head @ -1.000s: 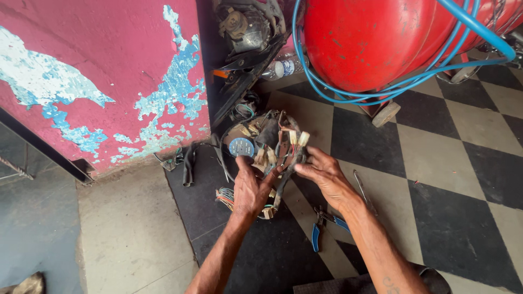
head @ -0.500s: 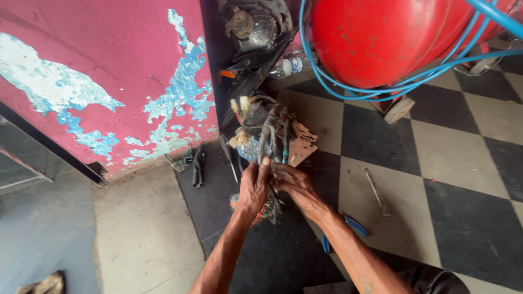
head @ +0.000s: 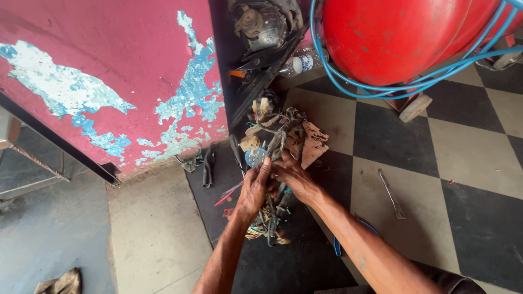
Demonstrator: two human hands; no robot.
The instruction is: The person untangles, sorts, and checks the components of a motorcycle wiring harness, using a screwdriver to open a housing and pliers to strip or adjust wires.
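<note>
Wiring harness [head: 275, 163]: tangled bundle of black-sheathed cables, pale plastic connectors, coloured strands; held low over black floor mat [head: 294, 261], centre frame. Left hand [head: 253, 190] clenched round bundle from 7 o'clock, knuckles up, forearm rising from bottom edge. Right hand [head: 291, 175] grasping same bundle from 4 o'clock, fingers curled. Harness extends toward 12 beyond both grips. Metal strip [head: 392, 194] at 3 o'clock on checkered tile. Red tank [head: 403, 38] with blue hose [head: 370, 90] at 1 o'clock. Peeling pink wall [head: 109, 81] at 10.

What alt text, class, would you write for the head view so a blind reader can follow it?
Two bare hands, left hand and right hand, grip a tangled bundle of dark wires with pale plugs above a black-and-cream chequered tile floor. Behind stand a peeling pink wall and a big red metal tank looped with blue hose.
</note>
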